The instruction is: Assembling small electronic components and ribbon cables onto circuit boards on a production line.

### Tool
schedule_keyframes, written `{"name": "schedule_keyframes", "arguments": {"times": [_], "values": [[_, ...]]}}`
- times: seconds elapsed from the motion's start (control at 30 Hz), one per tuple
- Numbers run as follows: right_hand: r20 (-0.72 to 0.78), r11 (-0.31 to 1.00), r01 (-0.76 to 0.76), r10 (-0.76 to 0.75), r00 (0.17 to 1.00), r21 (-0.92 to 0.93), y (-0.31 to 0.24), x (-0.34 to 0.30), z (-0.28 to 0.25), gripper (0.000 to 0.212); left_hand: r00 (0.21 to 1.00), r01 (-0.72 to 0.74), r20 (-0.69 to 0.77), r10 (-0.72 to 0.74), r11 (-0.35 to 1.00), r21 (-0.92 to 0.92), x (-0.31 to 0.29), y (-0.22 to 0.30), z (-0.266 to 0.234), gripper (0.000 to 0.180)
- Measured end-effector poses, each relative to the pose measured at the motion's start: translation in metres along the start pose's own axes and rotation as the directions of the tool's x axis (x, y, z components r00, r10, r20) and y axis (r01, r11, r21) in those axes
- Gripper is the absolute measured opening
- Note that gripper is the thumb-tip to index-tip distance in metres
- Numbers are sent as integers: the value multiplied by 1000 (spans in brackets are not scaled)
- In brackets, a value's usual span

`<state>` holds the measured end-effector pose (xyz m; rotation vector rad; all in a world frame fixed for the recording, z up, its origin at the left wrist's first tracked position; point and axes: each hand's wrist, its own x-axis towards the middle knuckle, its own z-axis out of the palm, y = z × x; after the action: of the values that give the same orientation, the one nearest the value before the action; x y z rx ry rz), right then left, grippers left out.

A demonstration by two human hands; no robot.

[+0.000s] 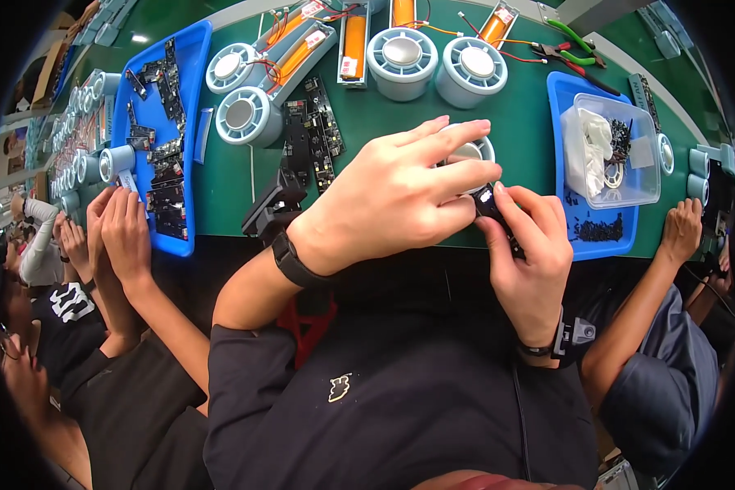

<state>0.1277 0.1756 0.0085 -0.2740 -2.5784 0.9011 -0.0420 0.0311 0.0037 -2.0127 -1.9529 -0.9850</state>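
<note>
1. Green work surface (229, 188): spans the upper part of the view, its far edge bent by the lens. Co-workers sit on both sides; one co-worker's hands (125, 233) rest by the left tray edge, and another co-worker's hand (682, 229) lies at the far right.
2. Left hand (400, 192): reaches over the centre, palm down, fingers extended and moderately spread. Its fingers cover much of a pale-blue round plastic housing with a silver disc (465, 153). Whether the hidden thumb grips anything cannot be told.
3. Right hand (539, 237): thumb and forefinger are closed on a small glossy black part (488, 202), located at the left fingertips, just below the covered housing. The part appears elongated, but the hand hides its lower end.
4. Beyond the hands: pale-blue cylindrical housings with silver centres (403, 54) stand near orange cylinders in pale-blue holders (354, 45). Long black circuit boards (325, 135) lie to the left of the hands.
5. Left side: a blue plastic tray (194, 57) carries further black boards (169, 200).
6. Right side: a second blue tray (557, 94) bears a clear plastic box (643, 189) and a pile of tiny black pieces (600, 229). Green-handled pliers (578, 60) lie beyond it.
</note>
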Motion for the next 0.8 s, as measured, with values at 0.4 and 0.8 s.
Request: {"name": "schedule_keyframes", "arguments": {"times": [0.4, 0.8], "values": [[226, 830, -344, 268, 936, 440, 22, -11, -8, 46, 989, 111, 95, -116, 992, 55, 9, 11, -11, 6], [42, 636, -68, 56, 998, 769, 31, -15, 10, 58, 999, 37, -35, -30, 976, 212, 47, 9, -90, 13]]}}
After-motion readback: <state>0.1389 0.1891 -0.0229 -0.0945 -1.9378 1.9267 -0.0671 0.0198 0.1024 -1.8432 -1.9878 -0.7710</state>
